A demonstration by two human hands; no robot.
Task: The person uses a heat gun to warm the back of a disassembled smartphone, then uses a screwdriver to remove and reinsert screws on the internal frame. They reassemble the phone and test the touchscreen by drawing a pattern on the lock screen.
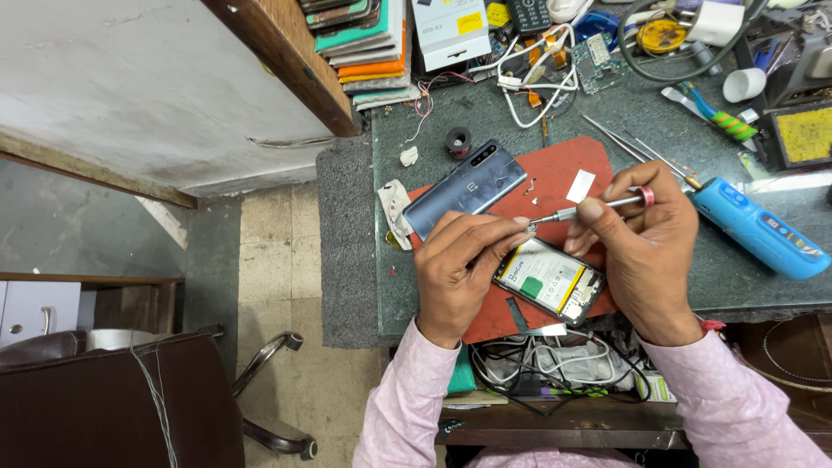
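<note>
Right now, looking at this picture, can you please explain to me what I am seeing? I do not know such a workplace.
The one picture comes from a camera worn on a person's head, looking down at a cluttered workbench. The left hand steadies an opened phone lying on a red mat, its battery showing. The right hand holds a small screwdriver, tip pointing toward the phone's top edge. Beside them lie the phone's grey back cover, a blue handheld tool, tweezers and white cables.
</note>
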